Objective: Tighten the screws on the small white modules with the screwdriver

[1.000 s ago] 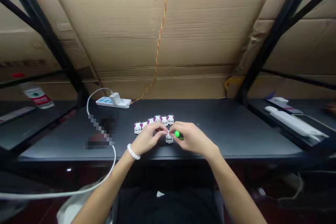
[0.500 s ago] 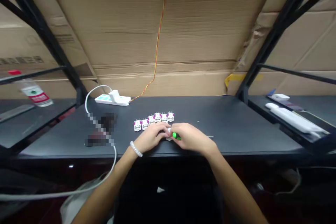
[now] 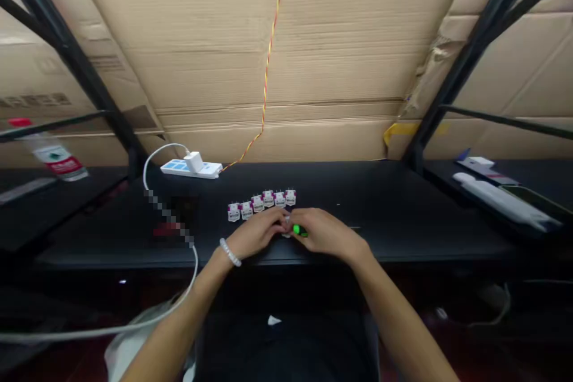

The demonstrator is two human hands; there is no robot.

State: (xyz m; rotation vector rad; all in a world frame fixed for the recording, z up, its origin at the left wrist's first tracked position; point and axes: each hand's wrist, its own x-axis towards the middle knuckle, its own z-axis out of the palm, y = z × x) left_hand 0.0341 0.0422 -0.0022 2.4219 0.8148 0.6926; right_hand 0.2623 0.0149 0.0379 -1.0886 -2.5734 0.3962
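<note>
My left hand (image 3: 255, 234) and my right hand (image 3: 326, 234) meet at the middle of a black table (image 3: 403, 209). Between them, a small white module (image 3: 286, 234) is almost hidden by my fingers, and my left hand seems to grip it. My right hand pinches a green-handled tool (image 3: 299, 230), whose tip is hidden. Just behind my left fingers stands a row of several white modules with magenta marks and small pins (image 3: 262, 200). Neither hand touches the row.
A white power strip (image 3: 190, 168) with a plugged-in charger sits at the table's back left, its white cable (image 3: 194, 262) running past my left arm. A pixelated patch (image 3: 172, 221) covers something at left. Side shelves hold a plastic bottle (image 3: 54, 152) and white items (image 3: 505, 203).
My hands have closed in, covering more of the white module. The green handle has shifted slightly left. The whole scene sits slightly higher and the table looks darker.
</note>
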